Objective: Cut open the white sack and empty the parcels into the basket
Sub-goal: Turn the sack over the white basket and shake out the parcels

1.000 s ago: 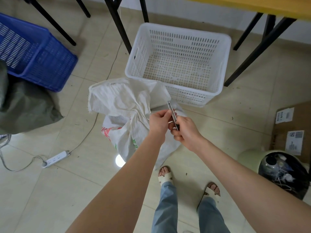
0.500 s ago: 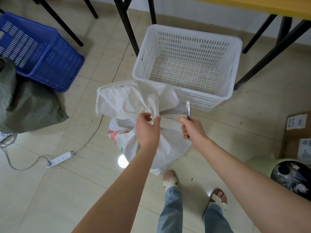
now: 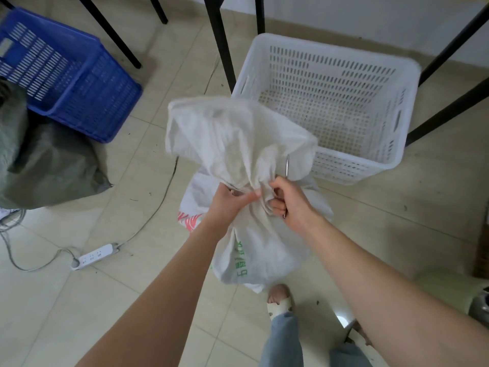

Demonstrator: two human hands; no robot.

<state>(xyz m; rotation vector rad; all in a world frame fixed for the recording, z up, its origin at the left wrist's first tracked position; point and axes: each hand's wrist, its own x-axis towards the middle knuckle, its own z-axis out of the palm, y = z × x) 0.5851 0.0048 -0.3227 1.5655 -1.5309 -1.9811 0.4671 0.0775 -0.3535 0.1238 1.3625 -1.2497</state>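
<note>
Now, white sack [image 3: 238, 144]: centre of the frame, neck bunched and pulled up, just below the basket in the picture, kept close so its mouth can tip in.
left grip [image 3: 227, 205]: closed around the gathered neck, sharing the weight.
right grip [image 3: 291, 205]: clenched on the same neck, a slim metal tool [image 3: 287, 165] poking from the fist; probably the cutter, though blur hides its shape.
basket [image 3: 370, 56]: upper right, white, no parcels seen inside.
step: by my judgement emptying has not begun; any parcels lie hidden in the sack.
</note>
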